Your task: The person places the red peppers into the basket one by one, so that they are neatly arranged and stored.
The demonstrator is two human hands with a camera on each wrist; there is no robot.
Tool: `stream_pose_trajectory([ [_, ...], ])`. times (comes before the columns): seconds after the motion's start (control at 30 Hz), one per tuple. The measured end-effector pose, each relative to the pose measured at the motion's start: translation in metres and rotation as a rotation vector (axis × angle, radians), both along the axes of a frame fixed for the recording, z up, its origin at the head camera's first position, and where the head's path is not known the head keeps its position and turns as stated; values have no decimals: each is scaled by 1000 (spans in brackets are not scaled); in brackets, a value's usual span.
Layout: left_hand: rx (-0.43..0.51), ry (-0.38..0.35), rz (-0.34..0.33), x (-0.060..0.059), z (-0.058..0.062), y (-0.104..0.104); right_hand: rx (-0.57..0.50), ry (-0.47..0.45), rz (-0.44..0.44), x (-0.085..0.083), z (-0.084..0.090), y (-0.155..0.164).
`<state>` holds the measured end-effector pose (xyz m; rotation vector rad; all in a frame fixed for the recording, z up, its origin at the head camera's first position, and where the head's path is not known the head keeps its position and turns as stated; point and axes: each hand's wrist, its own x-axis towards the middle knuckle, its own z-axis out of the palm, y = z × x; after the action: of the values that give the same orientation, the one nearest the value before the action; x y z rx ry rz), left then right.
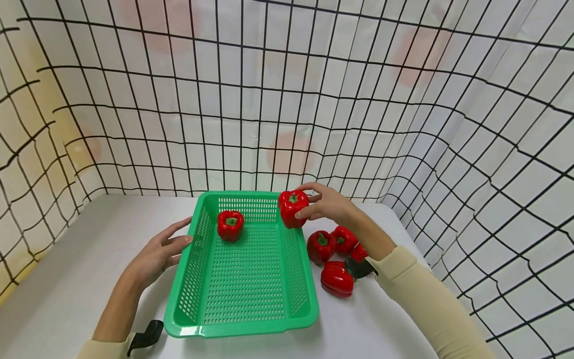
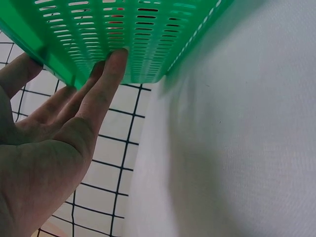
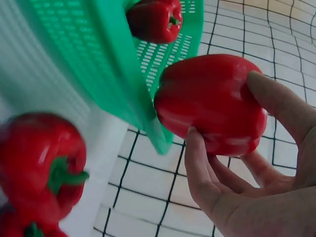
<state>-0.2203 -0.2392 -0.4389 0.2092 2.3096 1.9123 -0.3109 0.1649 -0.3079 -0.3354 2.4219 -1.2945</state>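
A green perforated plastic basket [image 1: 242, 329] stands on the white table, with one red bell pepper [image 1: 230, 227] in its far left part. Over the basket's far right corner, my right hand [image 1: 329, 204] holds another red bell pepper [image 3: 210, 101] between thumb and fingers. That pepper's green stem end faces up in the head view. With its fingers fairly straight, my left hand [image 1: 154, 257] touches the basket's left rim and outer wall. In the left wrist view, fingertips [image 2: 117, 59] rest against the slotted side.
Several red bell peppers [image 1: 337, 279] lie on the table right of the basket, partly hidden behind my right forearm. A black wire grid [image 1: 260, 119] with white sheeting behind it rises at the back and both sides. The white table [image 1: 89, 239] extends to the left.
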Motion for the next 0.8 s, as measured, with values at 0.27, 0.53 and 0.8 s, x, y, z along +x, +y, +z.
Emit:
stream_pose_trajectory([
  [0.27,17,-9,0,0,-1,-1,-74,-15,-16,-17,-9,-38],
  [0.53,15,-6,4,-1,-1,0,-31,-61,-42,-25,-30,-66],
  [0.8,5,-8,-3,-2,-2,-1,-17,-132,-55,-29,-41,-85],
])
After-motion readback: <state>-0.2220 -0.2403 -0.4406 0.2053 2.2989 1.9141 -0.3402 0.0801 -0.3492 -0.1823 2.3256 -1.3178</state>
